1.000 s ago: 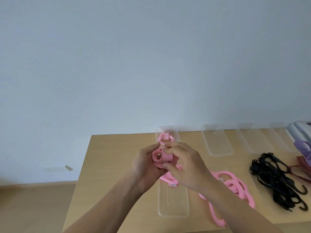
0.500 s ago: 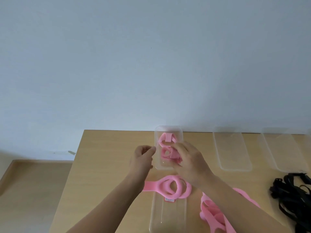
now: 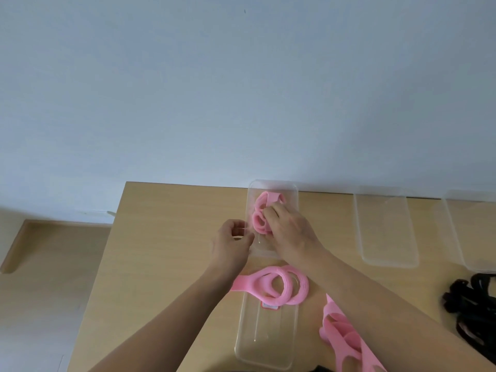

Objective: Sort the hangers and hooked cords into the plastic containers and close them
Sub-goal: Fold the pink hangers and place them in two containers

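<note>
A clear plastic container point(image 3: 293, 187) stands at the table's far edge with pink hangers point(image 3: 261, 212) coiled inside. My right hand point(image 3: 291, 233) reaches into it, fingers pinched on the pink hangers. My left hand point(image 3: 232, 244) hovers just left of the container's wall, fingers curled and apart, holding nothing. Another pink hanger point(image 3: 279, 288) with two rings lies across the top of a flat clear lid point(image 3: 265, 342) nearer to me. More pink hangers point(image 3: 343, 336) lie under my right forearm. Black hooked cords point(image 3: 472, 307) are piled at the right edge.
Two more clear containers point(image 3: 386, 229) point(image 3: 472, 232) rest along the back right of the wooden table point(image 3: 161, 264). The table's left edge drops to the floor, and a pale wall rises right behind it.
My right hand carried the pink hanger from in front of me into the far container and pressed it down beside the other. My left hand let go and drifted left. The view tilted down.
</note>
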Demonstrator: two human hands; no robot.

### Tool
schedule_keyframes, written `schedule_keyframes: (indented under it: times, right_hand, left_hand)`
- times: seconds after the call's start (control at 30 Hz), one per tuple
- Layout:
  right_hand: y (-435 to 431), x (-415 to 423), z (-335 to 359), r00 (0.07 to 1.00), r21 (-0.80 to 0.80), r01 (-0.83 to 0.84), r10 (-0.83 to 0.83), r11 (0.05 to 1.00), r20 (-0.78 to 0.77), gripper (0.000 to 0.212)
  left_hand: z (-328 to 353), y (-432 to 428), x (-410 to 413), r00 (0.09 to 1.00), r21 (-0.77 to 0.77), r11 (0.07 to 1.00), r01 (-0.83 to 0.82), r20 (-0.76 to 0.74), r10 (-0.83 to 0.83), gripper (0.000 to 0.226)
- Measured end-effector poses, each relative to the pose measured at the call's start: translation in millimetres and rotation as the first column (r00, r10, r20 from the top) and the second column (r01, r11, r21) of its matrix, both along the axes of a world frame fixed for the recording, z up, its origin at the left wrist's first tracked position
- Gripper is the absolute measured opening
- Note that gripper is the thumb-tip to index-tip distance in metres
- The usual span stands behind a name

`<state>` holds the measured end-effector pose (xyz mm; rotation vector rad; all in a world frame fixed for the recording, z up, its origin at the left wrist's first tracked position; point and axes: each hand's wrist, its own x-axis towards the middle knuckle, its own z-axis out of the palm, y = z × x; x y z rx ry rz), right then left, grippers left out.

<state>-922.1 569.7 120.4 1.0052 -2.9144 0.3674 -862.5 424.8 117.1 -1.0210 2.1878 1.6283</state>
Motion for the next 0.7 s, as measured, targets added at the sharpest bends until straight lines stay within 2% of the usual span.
schedule_keyframes:
  times: [0.1, 0.17, 0.3, 0.37, 0.43, 0.5, 0.53, 0.6, 0.63, 0.7]
  right_hand:
    - [1.6, 3.9, -0.5, 0.996, -0.043, 0.032, -0.029, 0.999, 0.081, 0.054]
    - [4.0, 2.6, 1.3, 0.991, -0.078, 0.057, -0.047, 0.995, 0.123, 0.048]
    - [10.1, 2.7, 7.0, 0.972, -0.133, 0.187, -0.163, 0.973, 0.171, 0.047]
    - [15.3, 12.9, 12.8, 0.963, -0.217, 0.256, -0.230, 0.942, 0.138, 0.040]
    - [23.2, 34.5, 15.6, 0.955, -0.325, 0.287, -0.295, 0.901, 0.025, 0.021]
    - [30.8, 63.4, 13.7, 0.942, -0.347, 0.307, -0.335, 0.887, -0.023, 0.020]
    - [32.5, 77.6, 11.4, 0.941, -0.305, 0.318, -0.339, 0.898, -0.017, 0.022]
    - [31.1, 98.1, 4.2, 0.933, -0.054, 0.351, -0.345, 0.935, 0.099, 0.022]
    - [28.6, 105.2, 0.3, 0.906, 0.107, 0.364, -0.378, 0.925, 0.190, 0.024]
    - [22.9, 111.9, -8.1, 0.841, 0.267, 0.378, -0.450, 0.886, 0.302, 0.032]
  left_hand:
    - [2.7, -2.2, 2.6, 1.000, 0.014, 1.000, -0.004, -0.017, 0.004, 0.014]
    - [7.0, -4.7, 5.8, 1.000, 0.021, 1.000, -0.004, -0.031, 0.005, 0.016]
    - [13.6, -10.3, 14.4, 0.998, 0.005, 1.000, 0.005, -0.061, -0.005, 0.020]
    - [13.5, -14.8, 20.5, 0.996, -0.039, 0.999, 0.026, -0.089, -0.030, 0.019]
    - [11.0, -19.0, 30.8, 0.989, -0.122, 0.990, 0.071, -0.119, -0.085, 0.017]
    - [6.2, -22.9, 44.6, 0.974, -0.226, 0.965, 0.135, -0.150, -0.172, 0.017]
    - [2.6, -24.5, 52.0, 0.963, -0.274, 0.946, 0.174, -0.156, -0.222, 0.017]
    - [-3.6, -26.8, 66.2, 0.939, -0.348, 0.901, 0.258, -0.130, -0.319, 0.018]
    - [-5.8, -27.2, 72.6, 0.926, -0.371, 0.880, 0.296, -0.113, -0.359, 0.020]
    - [-7.5, -27.0, 83.0, 0.898, -0.429, 0.833, 0.349, -0.102, -0.429, 0.024]
